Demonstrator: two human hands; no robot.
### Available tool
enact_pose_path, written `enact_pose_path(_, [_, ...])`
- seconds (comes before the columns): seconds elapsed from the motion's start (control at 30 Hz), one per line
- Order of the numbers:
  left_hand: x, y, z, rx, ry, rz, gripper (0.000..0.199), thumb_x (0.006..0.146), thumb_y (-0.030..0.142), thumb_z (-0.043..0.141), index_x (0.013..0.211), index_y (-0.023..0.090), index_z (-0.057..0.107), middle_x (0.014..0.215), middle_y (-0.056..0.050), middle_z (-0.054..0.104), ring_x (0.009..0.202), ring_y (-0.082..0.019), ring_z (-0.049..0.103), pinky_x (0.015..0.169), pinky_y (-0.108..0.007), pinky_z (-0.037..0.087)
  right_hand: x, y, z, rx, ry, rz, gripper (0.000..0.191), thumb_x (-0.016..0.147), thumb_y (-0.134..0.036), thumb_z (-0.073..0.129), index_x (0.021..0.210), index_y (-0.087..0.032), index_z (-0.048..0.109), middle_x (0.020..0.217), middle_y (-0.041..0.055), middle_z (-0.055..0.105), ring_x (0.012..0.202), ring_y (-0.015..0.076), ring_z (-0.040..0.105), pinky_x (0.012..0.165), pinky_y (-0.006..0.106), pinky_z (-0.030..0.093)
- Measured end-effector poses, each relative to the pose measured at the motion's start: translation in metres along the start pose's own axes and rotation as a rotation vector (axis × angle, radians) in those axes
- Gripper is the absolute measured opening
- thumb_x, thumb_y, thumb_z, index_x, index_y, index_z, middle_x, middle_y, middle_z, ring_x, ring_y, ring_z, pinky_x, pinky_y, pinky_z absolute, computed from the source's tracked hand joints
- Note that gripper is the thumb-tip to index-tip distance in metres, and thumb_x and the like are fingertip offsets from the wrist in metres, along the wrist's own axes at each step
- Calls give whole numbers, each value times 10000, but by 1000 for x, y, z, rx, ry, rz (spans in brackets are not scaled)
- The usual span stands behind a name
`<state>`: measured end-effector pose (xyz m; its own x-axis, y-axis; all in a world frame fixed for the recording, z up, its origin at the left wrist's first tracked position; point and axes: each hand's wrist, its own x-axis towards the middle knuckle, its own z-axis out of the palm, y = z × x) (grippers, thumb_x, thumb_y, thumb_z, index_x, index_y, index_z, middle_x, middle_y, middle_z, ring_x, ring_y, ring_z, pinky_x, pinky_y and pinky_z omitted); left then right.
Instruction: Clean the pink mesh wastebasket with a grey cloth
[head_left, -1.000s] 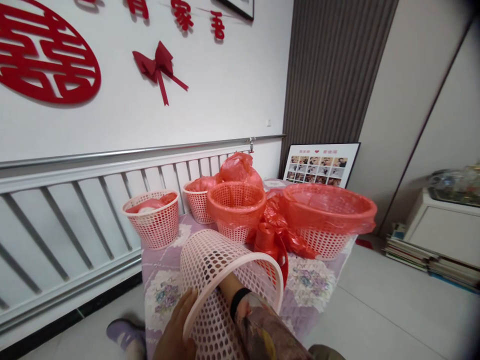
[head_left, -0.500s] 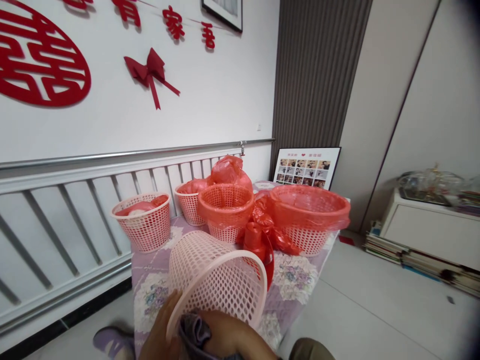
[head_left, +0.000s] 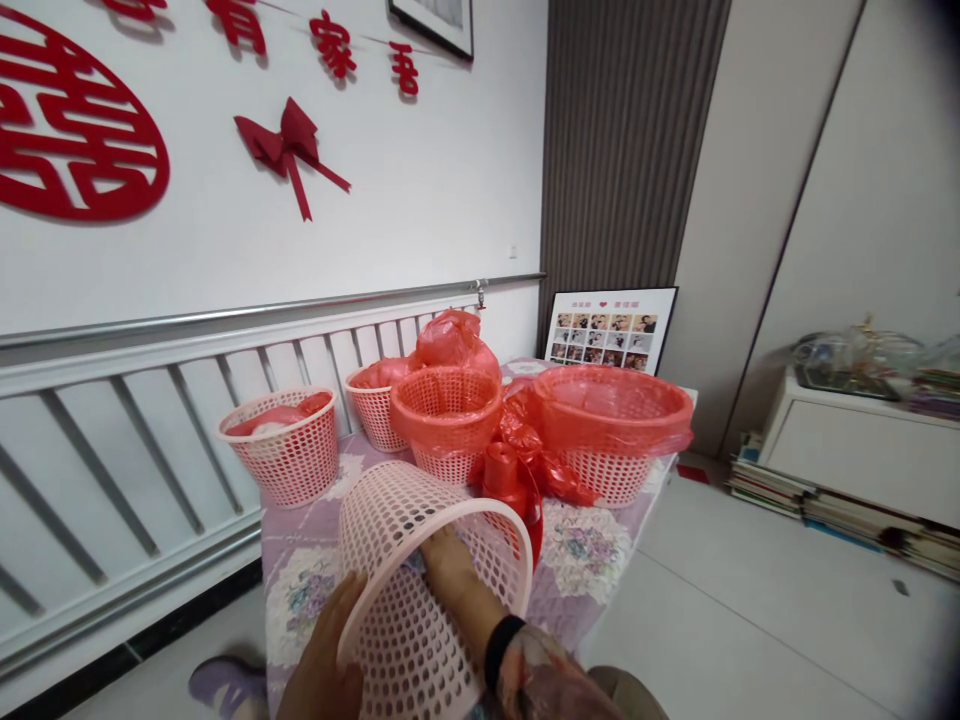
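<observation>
wall (head_left: 420,180): fairly bright, even; soft shadows by red letters (head_left: 332,47)
red plastic (head_left: 453,335): small glare spots
tilted basket (head_left: 394,505): inside dimmer; R hand (head_left: 444,562) in it softish, poss. motion blur
photo bd (head_left: 611,308): fine detail lost
cabinet (head_left: 847,430): skewed, wide-lens look; R corners dark

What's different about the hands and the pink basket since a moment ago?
The right hand has gone deep into the tipped pink basket; half a second ago, that arm lay low across its opening, beside a dark cloth. Now only a bluish bit shows by the hand. The left hand still holds the rim, and the other baskets stayed put.
</observation>
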<state>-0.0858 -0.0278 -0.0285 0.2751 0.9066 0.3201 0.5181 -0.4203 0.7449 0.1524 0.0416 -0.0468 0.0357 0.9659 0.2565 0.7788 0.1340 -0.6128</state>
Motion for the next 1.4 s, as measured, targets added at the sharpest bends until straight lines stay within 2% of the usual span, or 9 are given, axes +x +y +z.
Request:
enact_pose_path(0.27, [9, 7, 5, 39, -28, -90, 732, 700, -16, 409, 1400, 141, 554, 1561, -90, 509, 1498, -217, 376, 1279, -419, 214, -65, -24, 49, 110, -160, 65, 460, 704, -105, 634, 1126, -263, 727, 1145, 49, 772, 1079, 262, 708, 934, 300, 511])
enact_pose_path(0.4, [8, 4, 5, 60, -42, -95, 702, 739, 5, 406, 1418, 130, 533, 1562, -100, 506, 1498, -224, 376, 1277, -441, 208, -86, -28, 21, 306, -218, -98, 482, 696, -170, 677, 1171, -253, 709, 1121, 37, 770, 1016, 226, 718, 898, 279, 525])
enact_pose_path(0.57, [4, -1, 4, 122, -34, -92, 795, 690, -28, 378, 1465, 123, 472, 1596, -103, 455, 1528, -216, 317, 1285, -457, 185, -57, -11, -44, -95, 47, -233, 540, 799, -226, 704, 1334, -214, 632, 1375, 151, 621, 1275, 329, 556, 1076, 466, 446])
enact_pose_path(0.67, [3, -1, 6, 130, -41, -56, 769, 711, -16, 388, 1460, 133, 483, 1582, -98, 475, 1512, -211, 356, 1280, -440, 223, -42, 11, -56, -276, 52, -163, 532, 867, -148, 615, 1389, -249, 593, 1512, 161, 502, 1379, 355, 463, 1102, 511, 425])
enact_pose_path(0.83, [3, 4, 10, 135, 3, -48, 762, 698, -30, 388, 1433, 121, 520, 1581, -113, 475, 1508, -225, 361, 1271, -445, 257, -64, 24, -6, -200, -50, 7, 589, 714, -50, 666, 1280, -212, 672, 1334, 157, 648, 1229, 347, 597, 1019, 456, 501])
enact_pose_path(0.97, [6, 9, 10, 99, -27, -84, 781, 699, -29, 398, 1454, 149, 490, 1598, -98, 453, 1518, -221, 341, 1281, -464, 224, -101, 1, 42, -7, -41, 33, 607, 658, -54, 663, 1244, -212, 687, 1213, 108, 722, 1134, 283, 668, 1014, 384, 512])
enact_pose_path(1.07, [8, 12, 9, 79, -12, -144, 720, 733, -9, 401, 1433, 125, 502, 1590, -129, 458, 1519, -242, 342, 1284, -492, 200, -121, -16, 51, 200, -37, 29, 642, 669, -108, 698, 1288, -273, 657, 1272, 83, 706, 1183, 292, 655, 1047, 405, 498])
enact_pose_path(1.2, [10, 9, 8, 101, -39, -93, 756, 725, -17, 388, 1455, 157, 475, 1576, -109, 480, 1510, -232, 363, 1282, -495, 208, -119, -24, 6, 238, -60, -164, 633, 672, -189, 781, 1280, -310, 655, 1255, 54, 703, 1155, 279, 659, 1021, 388, 515])
enact_pose_path(1.4, [3, -10, 8, 137, -54, -17, 775, 738, 14, 408, 1502, 144, 404, 1621, -131, 406, 1535, -248, 302, 1279, -517, 198, -84, 8, -91, -302, 150, -244, 515, 839, -69, 608, 1326, -233, 644, 1414, 171, 595, 1321, 353, 535, 1083, 538, 458])
